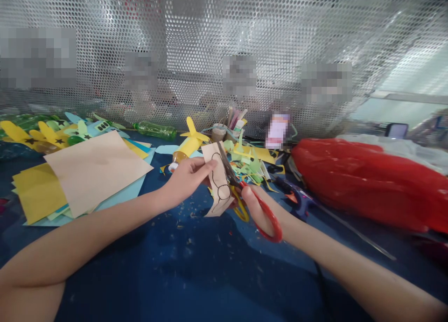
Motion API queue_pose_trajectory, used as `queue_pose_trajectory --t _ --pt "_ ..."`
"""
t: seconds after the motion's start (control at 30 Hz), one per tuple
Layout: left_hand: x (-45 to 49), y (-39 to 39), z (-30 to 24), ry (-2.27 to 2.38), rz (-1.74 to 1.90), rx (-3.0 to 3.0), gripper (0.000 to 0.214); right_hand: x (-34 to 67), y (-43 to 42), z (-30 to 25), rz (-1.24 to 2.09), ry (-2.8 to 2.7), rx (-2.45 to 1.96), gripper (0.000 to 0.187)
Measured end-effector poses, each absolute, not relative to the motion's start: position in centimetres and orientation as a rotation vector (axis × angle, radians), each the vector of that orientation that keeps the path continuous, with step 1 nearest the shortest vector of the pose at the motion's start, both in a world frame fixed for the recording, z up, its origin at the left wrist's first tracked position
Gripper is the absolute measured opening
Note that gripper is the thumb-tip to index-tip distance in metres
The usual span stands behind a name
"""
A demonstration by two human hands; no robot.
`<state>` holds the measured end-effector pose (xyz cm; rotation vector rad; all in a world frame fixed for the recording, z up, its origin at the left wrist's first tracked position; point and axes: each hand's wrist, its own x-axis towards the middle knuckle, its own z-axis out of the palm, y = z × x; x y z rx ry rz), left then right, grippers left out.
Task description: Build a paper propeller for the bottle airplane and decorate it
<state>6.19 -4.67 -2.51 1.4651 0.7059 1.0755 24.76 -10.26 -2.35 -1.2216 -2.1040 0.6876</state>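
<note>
Between thumb and fingers, my left hand (189, 178) pinches a cream piece of paper (218, 177) marked with a black outline of rounded shapes. My right hand (257, 205) grips red-handled scissors (273, 228), their dark blades lying along the paper's right edge beside the drawn line. How far the blades are parted is hard to tell. Below the blades a yellow loop (241, 210) shows, partly behind the scissors. Just behind my left hand stands a yellow paper airplane on a bottle (189, 144), with a light blue wing.
Stacked coloured paper sheets (101, 168) lie at left, below several yellow and blue paper planes (45, 135). Behind are a green bottle (156, 130), paper scraps (252, 165) and a phone (278, 130). A glue gun (301, 198) and red plastic bag (364, 186) lie right.
</note>
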Motion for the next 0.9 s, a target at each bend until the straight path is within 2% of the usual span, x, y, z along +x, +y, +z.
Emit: queue_pose_trajectory --t 0.2,0.57,0.9 --pt "6.2 -5.0 -2.3 0.693 1.083 1.487 0.029 24.8 -10.3 -2.4 0.664 -2.079 -1.238 0.069" --pt "6.5 -5.4 -2.4 0.635 1.043 1.411 0.032 25.1 -9.9 -4.9 0.989 -1.852 -1.244 0.069" --pt "6.3 -5.0 -2.4 0.650 1.038 1.338 0.025 25.3 -10.1 -3.5 0.814 -1.991 -1.278 0.067"
